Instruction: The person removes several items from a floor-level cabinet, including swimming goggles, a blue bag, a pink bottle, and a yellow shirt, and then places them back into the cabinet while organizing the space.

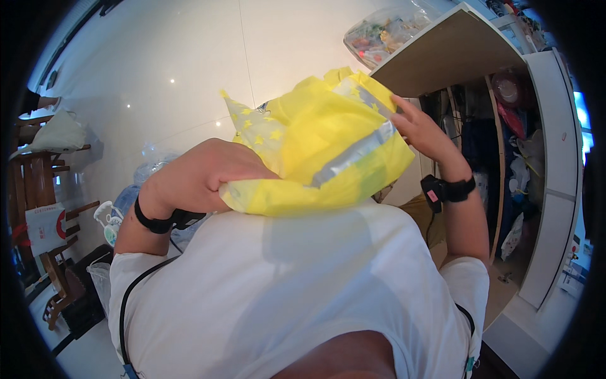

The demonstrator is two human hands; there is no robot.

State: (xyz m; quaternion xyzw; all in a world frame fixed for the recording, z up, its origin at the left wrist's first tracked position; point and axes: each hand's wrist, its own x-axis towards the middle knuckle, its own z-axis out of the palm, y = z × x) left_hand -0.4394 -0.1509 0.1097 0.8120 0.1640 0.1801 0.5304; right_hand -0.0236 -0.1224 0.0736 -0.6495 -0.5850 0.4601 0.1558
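A bright yellow raincoat point(326, 137) is bunched up in front of my chest. It has silver reflective strips and a see-through section printed with yellow stars. My left hand point(222, 173) grips its near left edge, the fingertips hidden in the folds. At its right edge, my right hand point(419, 128) holds the material between fingers that are partly covered. Both wrists wear black straps with small devices.
To my right stands a cabinet point(549, 166) with its door panel point(450, 52) swung out and stuffed shelves inside. A clear bag of items point(378, 35) lies behind the panel. Large plastic bottles point(128, 196) and a wooden chair point(40, 184) are at left.
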